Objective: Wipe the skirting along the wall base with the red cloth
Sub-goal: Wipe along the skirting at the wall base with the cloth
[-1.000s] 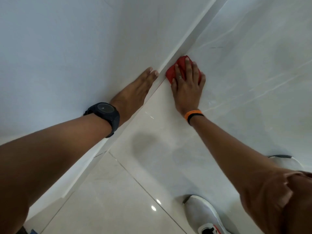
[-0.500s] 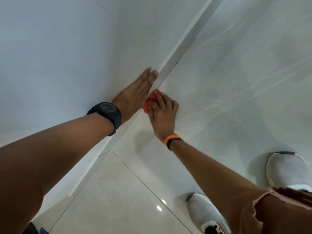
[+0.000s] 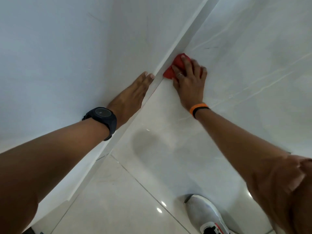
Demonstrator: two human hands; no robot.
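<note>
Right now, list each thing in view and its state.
Cloth: bunched, pressed against the skirting.
Right hand: on the cloth, fingers spread.
Left hand: flat on the wall, empty.
Skirting: white, no visible dirt.
Floor: glossy.
Shoe: on the floor.

wall: matt, smooth painted finish, pale
skirting: smooth white strip, slight sheen
floor tiles: glossy polished stone look, faint veining, bright glints of light
red cloth: soft fabric, matt, bunched
watch: black, matt band like rubber, glassy face
wristband: orange and black, smooth like rubber
shoe: white knit fabric, matt
</note>
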